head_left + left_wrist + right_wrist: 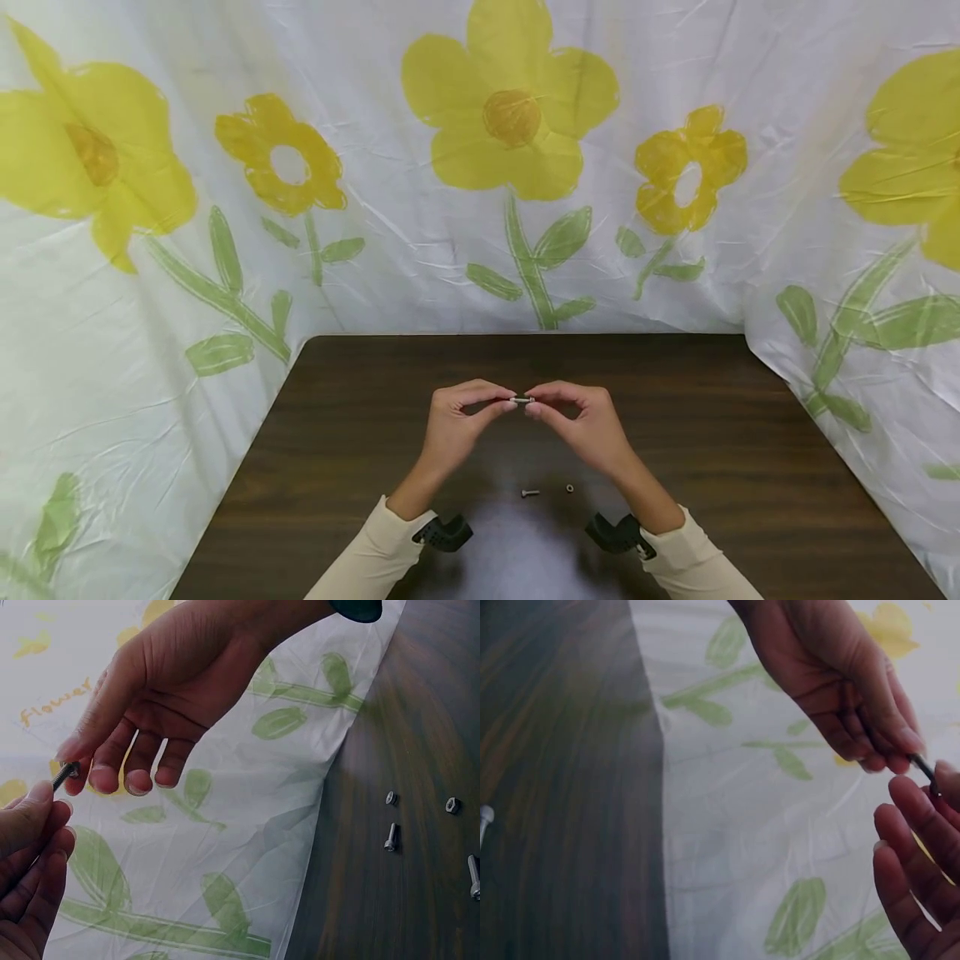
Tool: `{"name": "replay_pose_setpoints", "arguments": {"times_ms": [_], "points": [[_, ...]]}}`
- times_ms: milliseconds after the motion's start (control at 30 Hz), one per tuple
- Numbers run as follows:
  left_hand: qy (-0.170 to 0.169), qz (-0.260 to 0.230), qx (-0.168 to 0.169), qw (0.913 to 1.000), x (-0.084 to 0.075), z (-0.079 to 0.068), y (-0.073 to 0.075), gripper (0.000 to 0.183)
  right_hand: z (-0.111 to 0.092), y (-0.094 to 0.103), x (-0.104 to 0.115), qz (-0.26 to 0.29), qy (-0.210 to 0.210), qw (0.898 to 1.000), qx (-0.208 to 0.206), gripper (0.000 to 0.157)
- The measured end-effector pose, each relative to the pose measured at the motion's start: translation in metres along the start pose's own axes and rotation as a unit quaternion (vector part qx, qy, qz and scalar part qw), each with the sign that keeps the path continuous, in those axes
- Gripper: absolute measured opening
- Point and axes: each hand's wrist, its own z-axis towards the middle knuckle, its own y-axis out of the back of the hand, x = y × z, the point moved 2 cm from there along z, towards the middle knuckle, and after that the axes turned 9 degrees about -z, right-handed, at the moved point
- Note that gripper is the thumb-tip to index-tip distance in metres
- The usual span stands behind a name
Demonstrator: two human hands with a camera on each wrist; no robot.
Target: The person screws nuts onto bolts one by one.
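In the head view my left hand (459,421) and right hand (588,421) meet above the table. Between them a small metal bolt (521,400) lies roughly level. My left thumb and fingers pinch one end of it. At the other end, my right thumb and fingertips hold a small nut (73,769), seen in the left wrist view at the end of the threaded shaft. How far the nut sits on the thread is hidden by the fingers. The other fingers of the right hand (922,862) are spread loosely.
On the dark wooden table (360,467), a loose bolt (530,493) and a loose nut (570,488) lie nearer me than my hands. Another nut (453,805) and bolt (474,877) show in the left wrist view. A flower-printed white curtain (390,275) surrounds the table's back and sides.
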Motion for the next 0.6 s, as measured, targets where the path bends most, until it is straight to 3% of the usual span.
{"name": "replay_pose_setpoints", "arguments": {"times_ms": [167,600], "points": [[-0.015,0.001,0.003,0.9999,-0.021,0.004,-0.005,0.011,0.001,0.0,0.004,-0.015,-0.022,1.0,0.002,0.007],[-0.016,0.009,0.005,0.9998,-0.022,0.004,-0.009,0.011,0.004,-0.004,0.007,-0.045,-0.05,0.998,-0.005,0.036]]}}
